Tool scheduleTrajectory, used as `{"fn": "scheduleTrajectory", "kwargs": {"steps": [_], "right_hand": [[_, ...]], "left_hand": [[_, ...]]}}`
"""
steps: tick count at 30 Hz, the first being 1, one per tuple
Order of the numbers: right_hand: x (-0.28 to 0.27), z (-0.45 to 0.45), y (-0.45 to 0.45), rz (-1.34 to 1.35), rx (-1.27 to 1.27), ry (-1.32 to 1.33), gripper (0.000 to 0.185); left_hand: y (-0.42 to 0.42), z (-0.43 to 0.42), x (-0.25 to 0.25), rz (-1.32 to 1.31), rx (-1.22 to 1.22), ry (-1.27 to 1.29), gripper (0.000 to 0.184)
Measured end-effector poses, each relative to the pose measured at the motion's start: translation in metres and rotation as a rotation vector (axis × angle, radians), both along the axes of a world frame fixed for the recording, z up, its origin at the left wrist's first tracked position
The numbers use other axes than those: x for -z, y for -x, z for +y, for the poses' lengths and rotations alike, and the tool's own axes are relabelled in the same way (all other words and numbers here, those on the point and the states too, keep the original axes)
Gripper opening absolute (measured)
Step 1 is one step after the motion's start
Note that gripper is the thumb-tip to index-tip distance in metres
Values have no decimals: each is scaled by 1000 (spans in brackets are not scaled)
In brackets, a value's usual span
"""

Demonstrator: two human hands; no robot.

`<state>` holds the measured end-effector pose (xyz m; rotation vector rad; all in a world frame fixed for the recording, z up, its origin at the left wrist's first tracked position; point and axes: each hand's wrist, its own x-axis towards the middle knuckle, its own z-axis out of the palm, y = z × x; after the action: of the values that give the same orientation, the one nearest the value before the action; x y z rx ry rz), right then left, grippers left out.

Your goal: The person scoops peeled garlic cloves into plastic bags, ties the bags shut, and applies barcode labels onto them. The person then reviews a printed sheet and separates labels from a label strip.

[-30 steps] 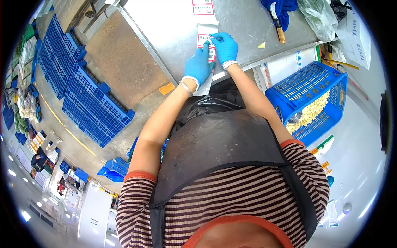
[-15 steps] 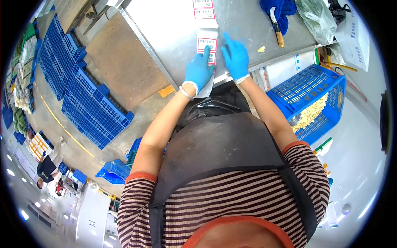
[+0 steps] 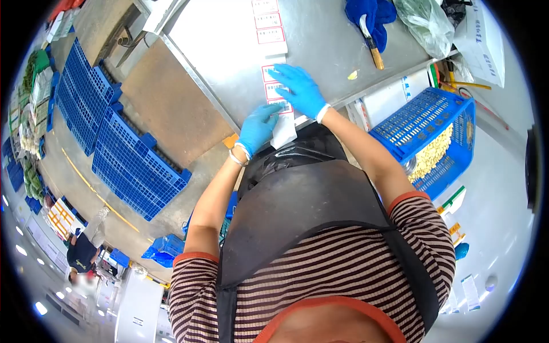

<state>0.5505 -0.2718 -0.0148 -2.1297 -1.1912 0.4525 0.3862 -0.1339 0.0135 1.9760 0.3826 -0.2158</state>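
A strip of white labels with red borders and barcodes [image 3: 269, 36] runs down the metal table to its near edge. My right hand [image 3: 300, 91], in a blue glove, lies over the strip's right side with its fingers spread. At the strip's lower left is my left hand [image 3: 258, 130], also gloved in blue. Its fingers are bent together at the label edge, and whatever they pinch is too small to make out. The strip's loose white end [image 3: 283, 132] hangs over the table's near edge.
On the metal table [image 3: 326, 43] are a knife with a wooden handle [image 3: 376, 57], a blue cloth [image 3: 380, 20] and a clear plastic bag [image 3: 423, 26]. A blue crate [image 3: 420, 117] of pale pieces stands at the right. Blue pallets [image 3: 134, 163] and a person [image 3: 83, 251] are at the left.
My right hand has moved left onto the strip. My left hand has slid down and left, off the labels' middle. More labels show on the strip, whose end has shifted toward me.
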Motion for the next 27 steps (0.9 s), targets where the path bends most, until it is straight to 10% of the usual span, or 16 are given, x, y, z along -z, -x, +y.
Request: {"fn": "scheduleTrajectory", "kwargs": {"steps": [9,16,21,23,27], "right_hand": [[-11,25,-76,787,767,-176,56],[17,75,-129,319,721,87,75],[-62,3,-104,1150,360,404,80],[-61,-15,-78,1869,-56,103,101],[-86,18,-75,2170,154,-483,112]], "left_hand": [[-78,59,1,136,-502,171,59],[-149,63,23,259,-795,727,30],[-150,62,-54,162,-794,794,40],[-147,57,-88,82,-682,787,54],[-123,44,-137,102,-537,685,78]]}}
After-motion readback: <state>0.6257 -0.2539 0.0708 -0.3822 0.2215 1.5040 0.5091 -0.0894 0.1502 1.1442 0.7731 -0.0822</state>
